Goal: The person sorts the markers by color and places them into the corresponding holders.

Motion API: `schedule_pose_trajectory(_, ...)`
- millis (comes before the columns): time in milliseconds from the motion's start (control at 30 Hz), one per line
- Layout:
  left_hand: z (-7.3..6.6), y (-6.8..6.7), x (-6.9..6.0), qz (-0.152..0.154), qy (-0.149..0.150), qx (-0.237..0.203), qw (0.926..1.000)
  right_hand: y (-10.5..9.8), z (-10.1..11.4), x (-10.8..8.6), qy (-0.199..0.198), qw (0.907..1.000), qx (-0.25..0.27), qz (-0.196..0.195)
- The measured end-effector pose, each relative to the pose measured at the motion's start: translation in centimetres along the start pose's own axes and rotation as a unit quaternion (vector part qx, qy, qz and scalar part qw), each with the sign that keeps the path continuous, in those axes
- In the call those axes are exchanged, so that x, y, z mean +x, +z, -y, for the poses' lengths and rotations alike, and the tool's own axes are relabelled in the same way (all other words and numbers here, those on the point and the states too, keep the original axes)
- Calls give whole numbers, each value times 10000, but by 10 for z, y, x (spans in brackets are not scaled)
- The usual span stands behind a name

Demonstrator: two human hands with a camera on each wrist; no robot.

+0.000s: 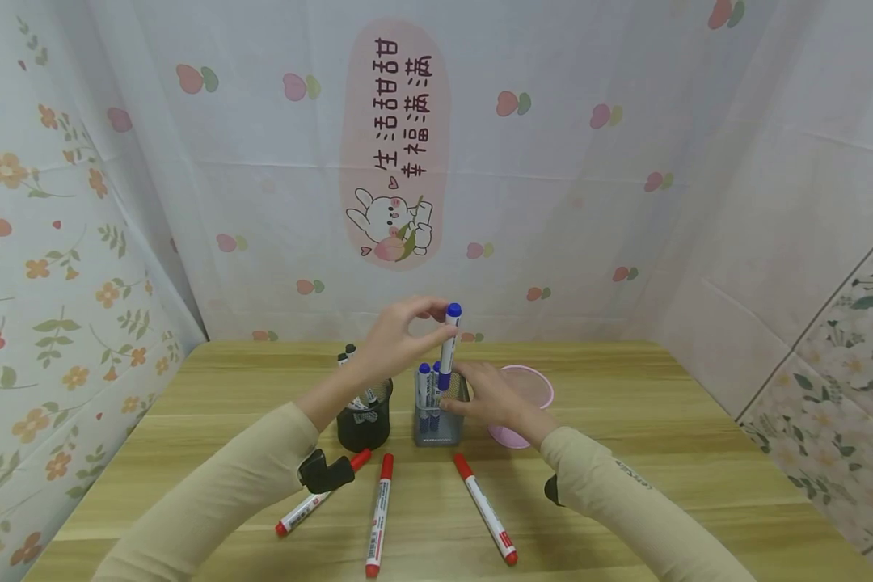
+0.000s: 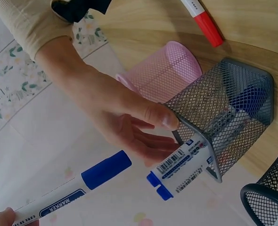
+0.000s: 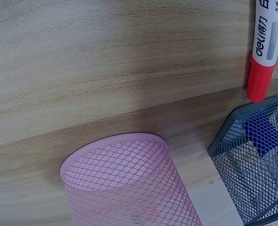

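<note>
My left hand (image 1: 400,338) pinches a blue-capped whiteboard marker (image 1: 448,349), held nearly upright above a grey mesh pen holder (image 1: 439,436). The lower blue end of that marker is at the holder's opening. Inside the holder stand two other blue markers (image 2: 179,165), side by side. My right hand (image 1: 489,394) grips the holder at its rim, with the thumb (image 2: 165,117) on one side and the fingers partly hidden beyond it. The right wrist view shows the grey holder's lower part, but not the hand.
To the left stands a black mesh holder (image 1: 364,432) with several black-capped markers (image 1: 350,350). A pink mesh holder (image 3: 129,188) is on the right, partly behind my right hand. Three red markers lie nearer: one left (image 1: 305,508), one central (image 1: 380,513), one right (image 1: 486,509).
</note>
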State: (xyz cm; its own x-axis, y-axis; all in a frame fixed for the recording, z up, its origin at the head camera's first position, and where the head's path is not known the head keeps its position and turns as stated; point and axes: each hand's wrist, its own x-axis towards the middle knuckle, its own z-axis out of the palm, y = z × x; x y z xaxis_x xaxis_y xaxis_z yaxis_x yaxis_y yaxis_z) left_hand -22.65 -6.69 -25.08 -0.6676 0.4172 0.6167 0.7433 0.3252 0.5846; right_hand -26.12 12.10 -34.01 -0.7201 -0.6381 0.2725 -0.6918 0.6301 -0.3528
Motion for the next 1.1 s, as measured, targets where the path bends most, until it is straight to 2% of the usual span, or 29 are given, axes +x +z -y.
schedule_pose_trajectory(367, 25, 11, 6, 9, -253, 12, 9997, 1, 2, 0, 284, 9994, -184, 24)
schedule_pose_trajectory(800, 43, 21, -3, 87, -726, 7, 9973, 2, 1, 0, 309, 9992, -247, 50)
schedule_pose_trajectory(1100, 58, 31, -13, 211, -887, 71, 9958, 1, 2, -1, 327, 9990, -306, 90)
